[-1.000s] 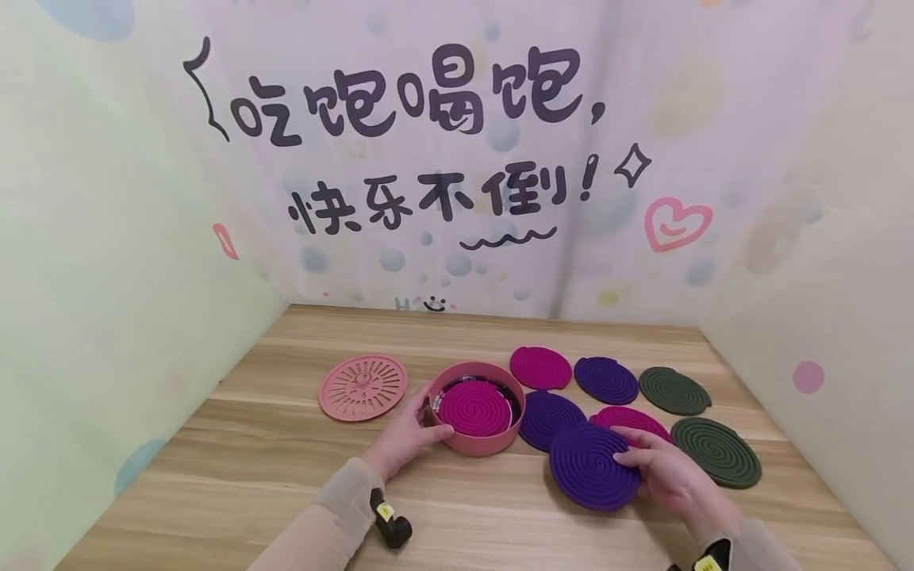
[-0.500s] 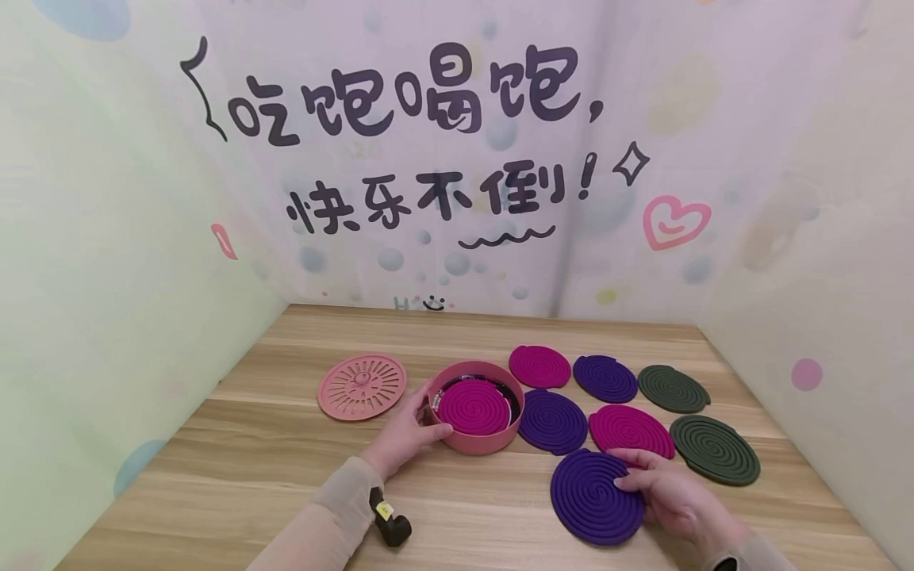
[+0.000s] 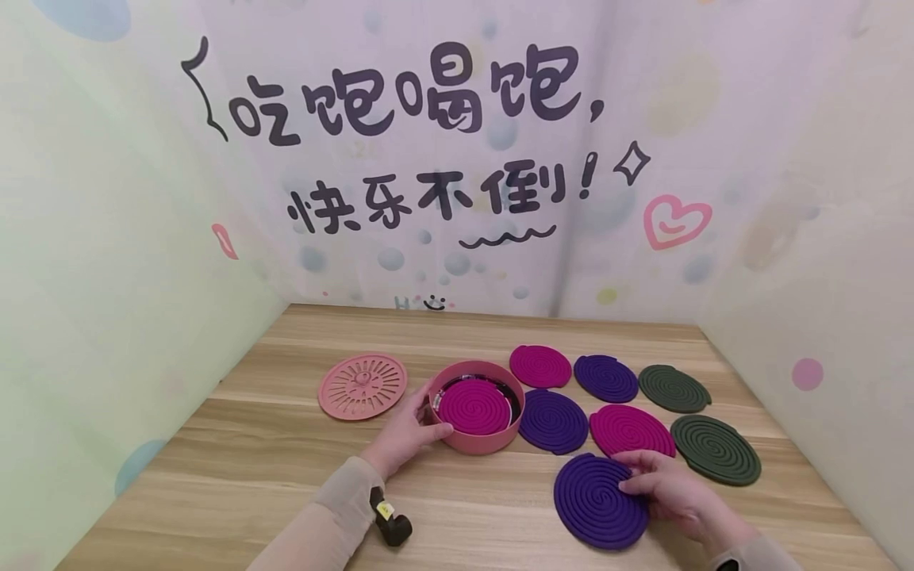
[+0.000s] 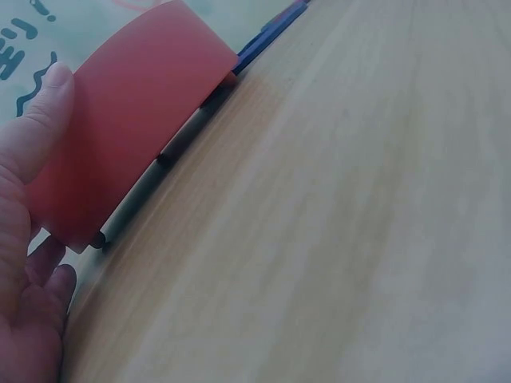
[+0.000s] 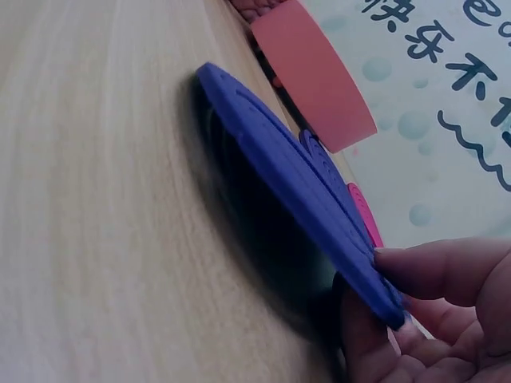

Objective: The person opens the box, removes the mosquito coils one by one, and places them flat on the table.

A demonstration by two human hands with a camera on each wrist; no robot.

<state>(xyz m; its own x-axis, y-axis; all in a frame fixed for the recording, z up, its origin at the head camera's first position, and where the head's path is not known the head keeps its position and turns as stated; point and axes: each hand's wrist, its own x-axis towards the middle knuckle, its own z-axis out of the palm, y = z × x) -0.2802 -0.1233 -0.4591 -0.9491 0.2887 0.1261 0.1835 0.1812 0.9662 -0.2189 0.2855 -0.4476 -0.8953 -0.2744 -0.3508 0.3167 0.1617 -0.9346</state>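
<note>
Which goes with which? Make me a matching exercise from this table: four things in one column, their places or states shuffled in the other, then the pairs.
Things:
1. Lid
2. Pink tray
3. Near purple coil
4. Green coils

Places or states:
A. Gripped at its right edge by the right hand, tilted off the table
B. Lying flat on the table, left of the tray
C. On the right side of the table, untouched
D. Steadied by the left hand, with a magenta coil inside

Pairs: 1-B, 2-D, 3-A, 4-C
</note>
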